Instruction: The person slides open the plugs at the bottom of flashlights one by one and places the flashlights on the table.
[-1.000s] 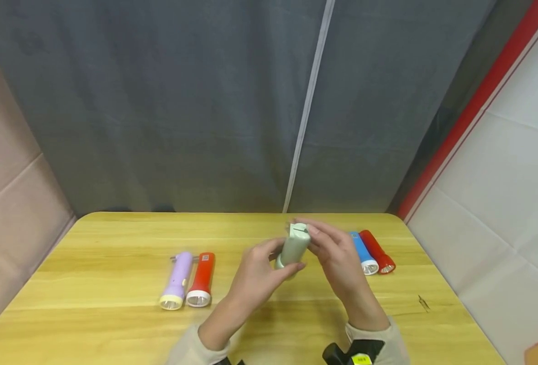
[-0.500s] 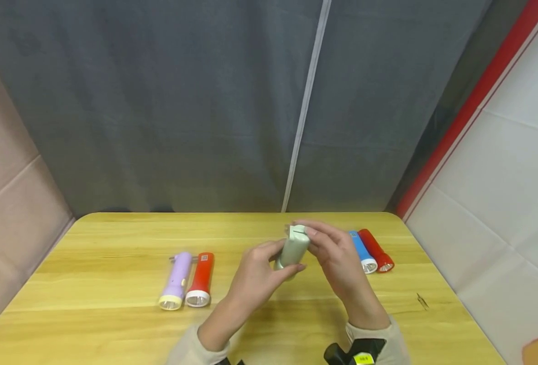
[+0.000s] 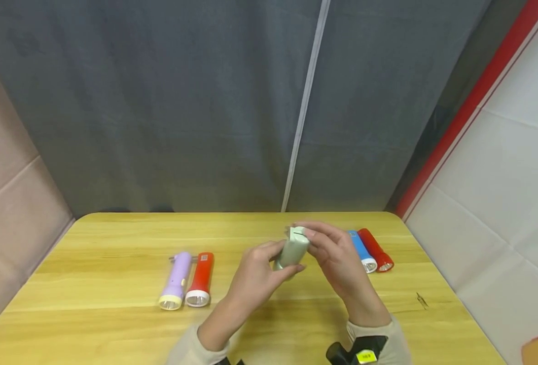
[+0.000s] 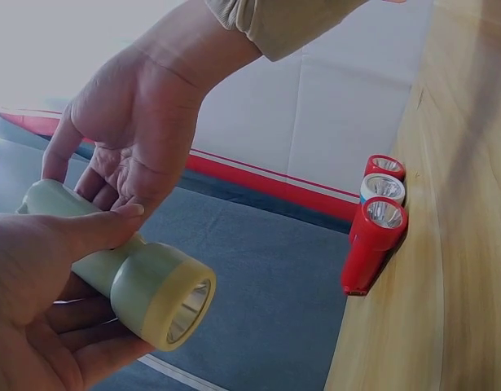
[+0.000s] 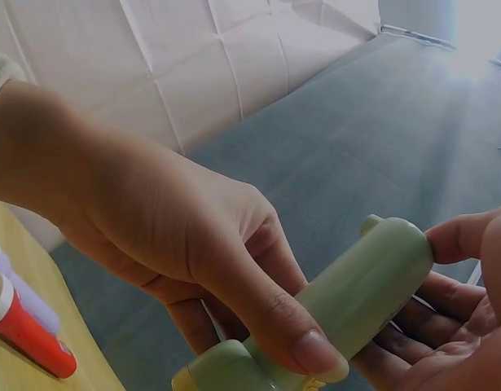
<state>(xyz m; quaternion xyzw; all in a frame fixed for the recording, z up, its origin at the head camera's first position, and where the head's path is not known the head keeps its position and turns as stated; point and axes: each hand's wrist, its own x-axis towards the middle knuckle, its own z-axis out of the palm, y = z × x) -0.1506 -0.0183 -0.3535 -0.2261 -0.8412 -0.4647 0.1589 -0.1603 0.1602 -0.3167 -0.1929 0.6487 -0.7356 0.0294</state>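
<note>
Almost nothing had changed over the last second: I held the same pale green flashlight [image 3: 294, 249] in the air over the middle of the wooden counter [image 3: 113, 334], and its tail end had dipped only very slightly. It stood tilted, tail up, its yellow-rimmed lamp end pointing down; the left wrist view showed the silvery lens. My left grip [image 3: 256, 274] was curled around the body, thumb across one side and fingers along the other. My right grip [image 3: 338, 258] pinched the tail end; neither grip was spread wide. The others lay where they had been: to the left, a purple flashlight [image 3: 176, 278] just beside a white-rimmed red flashlight [image 3: 202, 274]; to the right, a blue flashlight [image 3: 361, 250] against a dark red flashlight [image 3: 376, 250], with another red flashlight [image 4: 369, 254] showing from the left wrist. I judged that the work was still at handling this one flashlight, with nothing newly put down.
</note>
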